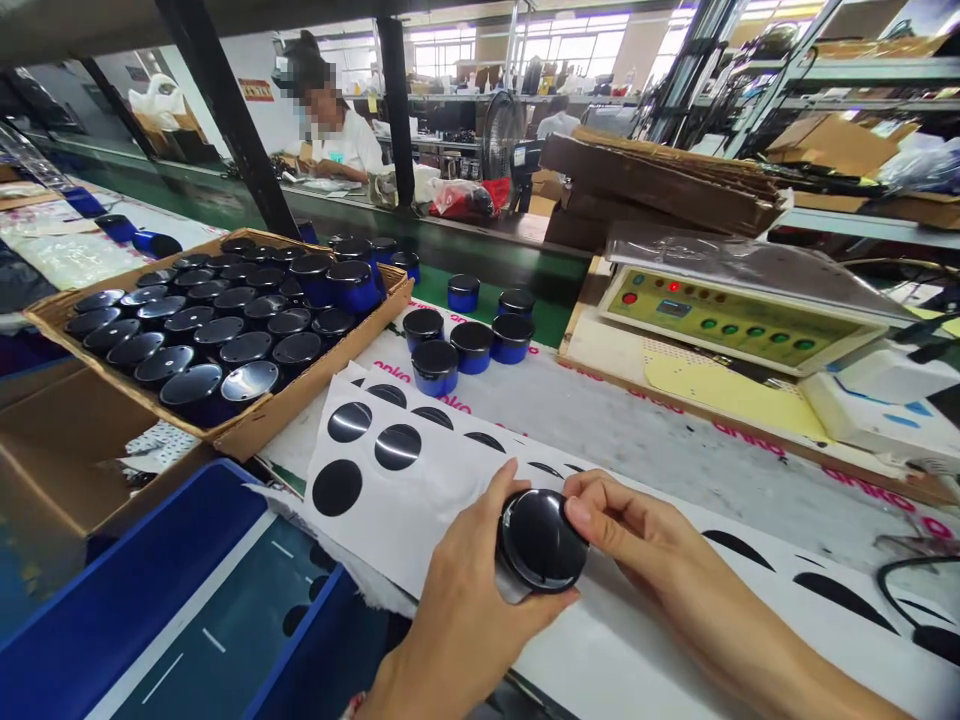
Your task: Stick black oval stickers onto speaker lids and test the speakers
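Note:
My left hand [469, 590] is wrapped round a short round case with a glossy black top [544, 540], tilted towards me. The thumb and curled fingers of my right hand [626, 520] pinch the upper right edge of that top. Whether a thin sticker lies between those fingers and the case, I cannot tell. Beneath both hands lies a white sheet [442, 500] of round black stickers, such as the black sticker [337, 487] at its left end. Behind it stand several blue cases with black tops [471, 340].
A cardboard tray [315, 385] of black-topped cases stands at left. A blue bin [187, 560] sits below the table edge. At right are a control box [739, 315] with lit buttons and a black cable [885, 590]. Across the bench sits a person [356, 140].

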{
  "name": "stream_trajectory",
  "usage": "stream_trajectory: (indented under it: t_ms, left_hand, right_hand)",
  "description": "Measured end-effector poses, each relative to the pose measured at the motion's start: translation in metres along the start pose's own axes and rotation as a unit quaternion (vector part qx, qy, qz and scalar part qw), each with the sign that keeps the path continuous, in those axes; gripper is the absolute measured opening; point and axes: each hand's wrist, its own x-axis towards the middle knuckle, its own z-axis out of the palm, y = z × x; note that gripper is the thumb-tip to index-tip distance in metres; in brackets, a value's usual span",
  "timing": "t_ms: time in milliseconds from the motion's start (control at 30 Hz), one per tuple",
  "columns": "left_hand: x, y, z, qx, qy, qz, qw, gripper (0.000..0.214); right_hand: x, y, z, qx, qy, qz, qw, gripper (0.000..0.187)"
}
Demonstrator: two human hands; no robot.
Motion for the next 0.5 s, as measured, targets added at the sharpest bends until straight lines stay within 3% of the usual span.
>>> stream_trajectory:
  t_ms: [500]
  left_hand:
    - [-0.0004, -0.0018, -0.0002, 0.013, 0.014, 0.032, 0.999, 0.099]
  right_hand:
    - [0.0047, 0.0025, 0.0014, -0.124, 0.01, -0.049, 0.991, 0.036]
